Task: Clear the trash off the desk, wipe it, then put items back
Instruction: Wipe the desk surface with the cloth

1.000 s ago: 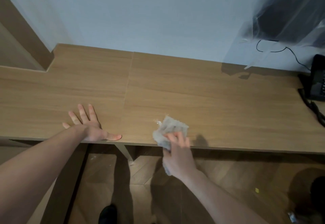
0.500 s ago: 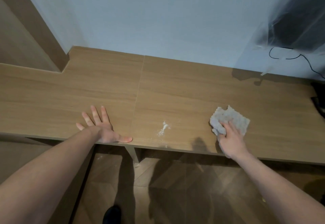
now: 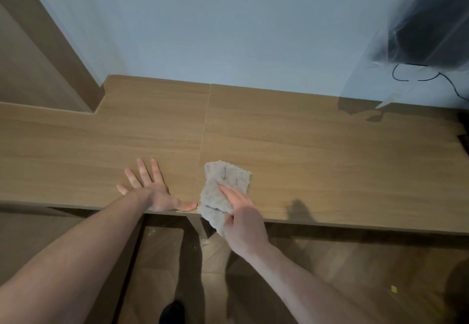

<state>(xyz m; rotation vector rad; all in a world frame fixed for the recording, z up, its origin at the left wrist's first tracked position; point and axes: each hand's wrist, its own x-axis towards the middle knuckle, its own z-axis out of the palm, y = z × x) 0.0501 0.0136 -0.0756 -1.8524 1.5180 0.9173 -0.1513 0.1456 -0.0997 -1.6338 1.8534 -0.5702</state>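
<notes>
A pale grey cloth (image 3: 223, 186) lies on the wooden desk (image 3: 330, 161) at its front edge, with one corner hanging over the edge. My right hand (image 3: 241, 212) holds the cloth, fingers pressing on top and the thumb under the hanging part. My left hand (image 3: 149, 189) rests flat on the desk just left of the cloth, fingers spread, thumb along the front edge.
A dark object wrapped in clear plastic (image 3: 429, 26) hangs at the upper right, with a black cable (image 3: 416, 77) on the wall below it. A dark thing (image 3: 464, 133) sits at the desk's right end. Below are the desk leg (image 3: 198, 227), wooden floor and a small yellow scrap (image 3: 393, 289).
My right hand swept the cloth right, then back left to the front edge beside my left hand. The white crumbs seen on the desk half a second ago are gone from view.
</notes>
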